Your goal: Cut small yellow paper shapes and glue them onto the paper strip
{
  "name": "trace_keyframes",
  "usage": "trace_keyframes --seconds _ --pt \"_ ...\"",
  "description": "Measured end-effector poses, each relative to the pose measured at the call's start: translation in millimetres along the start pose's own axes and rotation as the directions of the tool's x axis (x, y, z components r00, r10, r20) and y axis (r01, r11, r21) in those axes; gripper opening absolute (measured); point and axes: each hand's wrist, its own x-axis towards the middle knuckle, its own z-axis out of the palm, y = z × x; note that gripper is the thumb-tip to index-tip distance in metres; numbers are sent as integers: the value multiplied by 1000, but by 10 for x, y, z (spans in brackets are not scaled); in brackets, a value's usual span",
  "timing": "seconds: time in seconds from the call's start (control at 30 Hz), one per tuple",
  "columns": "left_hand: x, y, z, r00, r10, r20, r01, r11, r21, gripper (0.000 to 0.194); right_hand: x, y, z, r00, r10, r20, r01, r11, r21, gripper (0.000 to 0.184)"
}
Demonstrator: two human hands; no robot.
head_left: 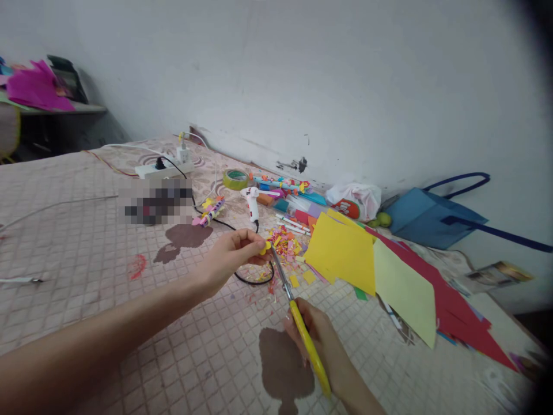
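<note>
My left hand (233, 251) pinches a small yellow paper piece (265, 248) with a rounded edge between thumb and fingers. My right hand (322, 331) is closed around a pair of scissors (307, 340) with long yellow handles and metal blades. The blade tips meet the edge of the paper piece; whether they are cutting into it I cannot tell. Just beyond lies a heap of colourful paper scraps (286, 242). A white glue gun (252, 203) rests behind my left hand, its black cord looping under the hands.
Yellow sheets (343, 251), a pale green sheet (404, 288) and red sheets (458, 300) lie on the right. A blue bag (432, 216) leans by the wall. Clear yellowish tape (235, 178), a decorated stick (212, 213) and a power strip (149, 170) sit farther back.
</note>
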Motion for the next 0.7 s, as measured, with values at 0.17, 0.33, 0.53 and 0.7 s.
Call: trace_keyframes --seconds 0.17,0.33,0.53,0.7 --pt "-4 16 4 1000 -8 -9 7 1000 -13 16 -9 -8 10 1000 11 -6 -11 1000 6 31" --pt "-1 25 0 1000 -10 -4 10 1000 -5 16 -9 68 17 1000 -4 -19 4 1000 10 35" --pt "14 33 -20 1000 -15 11 14 999 47 18 -4 6 2 1000 -27 -2 27 1000 -4 35" --pt "24 28 -42 999 -12 35 9 996 90 18 -15 -42 -2 999 -40 -10 39 999 -13 34"
